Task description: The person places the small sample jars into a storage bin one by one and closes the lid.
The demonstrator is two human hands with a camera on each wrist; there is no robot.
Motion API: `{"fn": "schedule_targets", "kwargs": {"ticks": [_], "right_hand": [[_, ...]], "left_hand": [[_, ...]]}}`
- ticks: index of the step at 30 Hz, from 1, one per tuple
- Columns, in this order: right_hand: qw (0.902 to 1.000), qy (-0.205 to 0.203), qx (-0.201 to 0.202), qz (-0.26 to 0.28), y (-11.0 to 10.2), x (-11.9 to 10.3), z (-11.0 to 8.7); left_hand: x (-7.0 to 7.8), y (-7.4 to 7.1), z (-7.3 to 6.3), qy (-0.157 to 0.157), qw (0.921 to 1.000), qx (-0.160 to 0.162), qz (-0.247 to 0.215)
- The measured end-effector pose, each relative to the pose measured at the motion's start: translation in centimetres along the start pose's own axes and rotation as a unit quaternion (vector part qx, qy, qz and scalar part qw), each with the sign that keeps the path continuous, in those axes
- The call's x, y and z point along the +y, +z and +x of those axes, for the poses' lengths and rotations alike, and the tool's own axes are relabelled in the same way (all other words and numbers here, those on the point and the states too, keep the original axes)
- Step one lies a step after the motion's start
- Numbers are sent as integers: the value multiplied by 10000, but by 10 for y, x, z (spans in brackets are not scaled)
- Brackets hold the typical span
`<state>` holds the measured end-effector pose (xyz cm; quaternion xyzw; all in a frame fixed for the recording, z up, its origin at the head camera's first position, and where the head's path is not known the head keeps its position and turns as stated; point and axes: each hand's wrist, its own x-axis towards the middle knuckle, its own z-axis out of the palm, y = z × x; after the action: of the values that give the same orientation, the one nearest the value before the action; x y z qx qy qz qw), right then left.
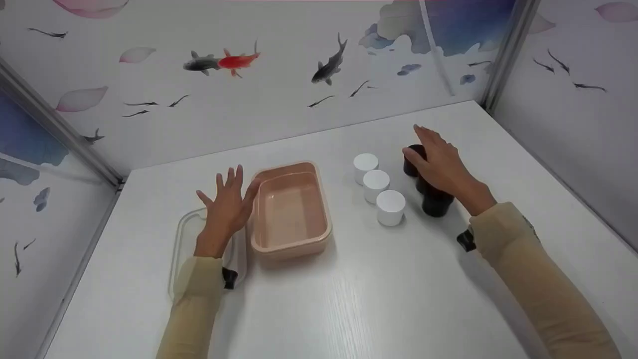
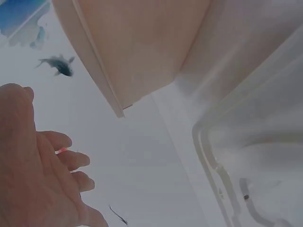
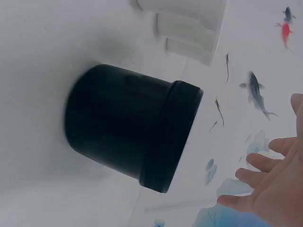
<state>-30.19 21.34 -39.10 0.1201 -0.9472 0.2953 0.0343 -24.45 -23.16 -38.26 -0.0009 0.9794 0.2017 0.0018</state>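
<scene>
My left hand is spread out beside the left rim of a pink plastic box, its thumb side right at that rim. Beneath this hand lies a translucent lid, partly hidden by hand and sleeve. In the left wrist view the fingers reach past the box wall, holding nothing. Over a row of black lidded jars hovers my right hand, fingers extended, covering part of them. The right wrist view shows one black jar upright on the table, with the open palm above its lid level.
Three white jars stand in a slanted row between the box and the black jars. White panels printed with fish and petals enclose the white table at the back and sides.
</scene>
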Motion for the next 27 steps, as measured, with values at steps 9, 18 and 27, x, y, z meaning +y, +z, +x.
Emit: {"fn": "schedule_targets", "kwargs": {"ticks": [9, 18, 27], "right_hand": [[9877, -7, 659, 1416, 1, 29, -24], [9821, 329, 381, 1817, -6, 59, -44], [9822, 362, -916, 1600, -7, 78, -52]], "left_hand": [[-5, 2, -21, -390, 9851, -69, -1677], [-7, 14, -24, -1483, 9260, -403, -3448], [-16, 26, -27, -1685, 9134, -448, -3677]]}}
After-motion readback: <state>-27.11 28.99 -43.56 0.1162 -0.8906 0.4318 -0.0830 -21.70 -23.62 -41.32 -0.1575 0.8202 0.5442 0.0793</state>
